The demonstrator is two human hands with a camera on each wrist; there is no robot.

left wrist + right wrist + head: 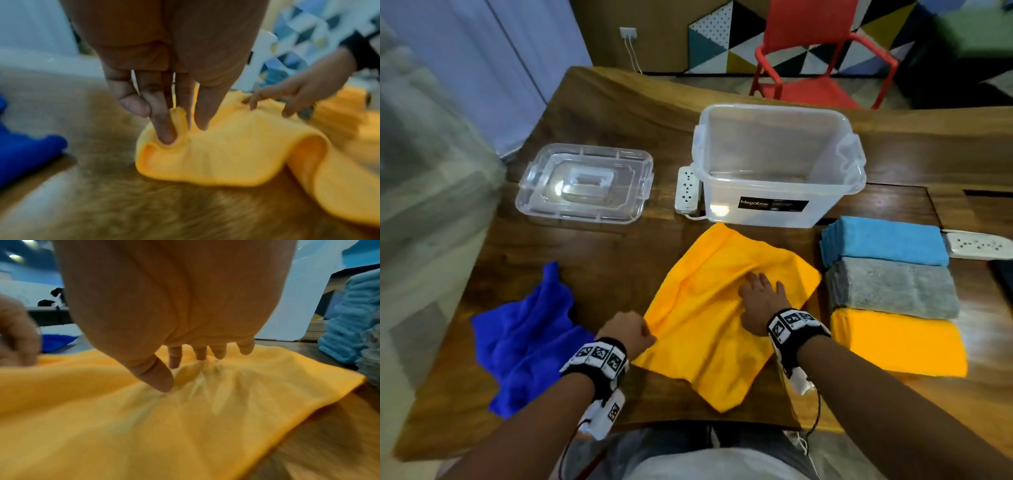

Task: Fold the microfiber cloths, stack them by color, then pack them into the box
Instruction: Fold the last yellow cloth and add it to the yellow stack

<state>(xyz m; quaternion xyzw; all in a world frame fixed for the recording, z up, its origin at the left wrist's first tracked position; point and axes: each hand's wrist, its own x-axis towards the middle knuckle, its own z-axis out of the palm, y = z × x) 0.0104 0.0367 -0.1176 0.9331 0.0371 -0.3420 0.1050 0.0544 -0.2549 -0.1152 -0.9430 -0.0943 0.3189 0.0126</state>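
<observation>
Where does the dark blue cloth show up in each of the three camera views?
Head: the dark blue cloth lies crumpled at lower left on the table, left of the left hand.
Left wrist: at the left edge.
Right wrist: a small patch at left, mid-height.
Shared landmark: the unfolded yellow cloth lies beside it in all three views.

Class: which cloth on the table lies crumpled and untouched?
The dark blue cloth, bunched at the left; the yellow cloth is under both hands, and the rest sit folded.
</observation>
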